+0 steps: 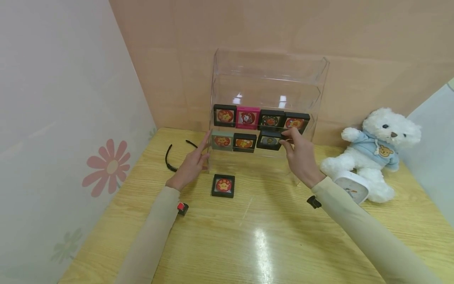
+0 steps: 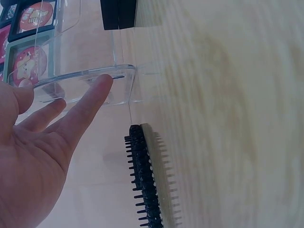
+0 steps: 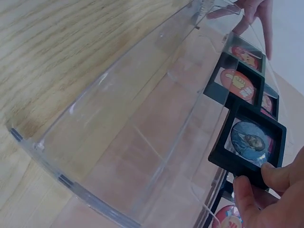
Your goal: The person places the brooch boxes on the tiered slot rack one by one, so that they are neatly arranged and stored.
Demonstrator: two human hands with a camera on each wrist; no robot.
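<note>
A clear acrylic display rack [image 1: 269,92] with stepped shelves stands against the back wall. My right hand [image 1: 301,157] pinches the right edge of a black-framed badge case [image 3: 251,141] with a blue round badge, at the right end of the lower filled row. Beside it are a black-framed case [image 1: 244,142] and a pale green one [image 1: 222,141]. The row above has black cases and one pink case [image 1: 248,117]. My left hand [image 1: 189,165] rests its extended fingers against the rack's left side panel [image 2: 85,78]. Another black case [image 1: 223,185], with a red star badge, lies on the table in front.
A black toothed headband [image 2: 145,180] lies left of the rack. To the right sits a white teddy bear [image 1: 381,148] in a blue hoodie, with a small white clock [image 1: 351,187] leaning before it. A flower-printed wall [image 1: 71,118] borders the table's left side.
</note>
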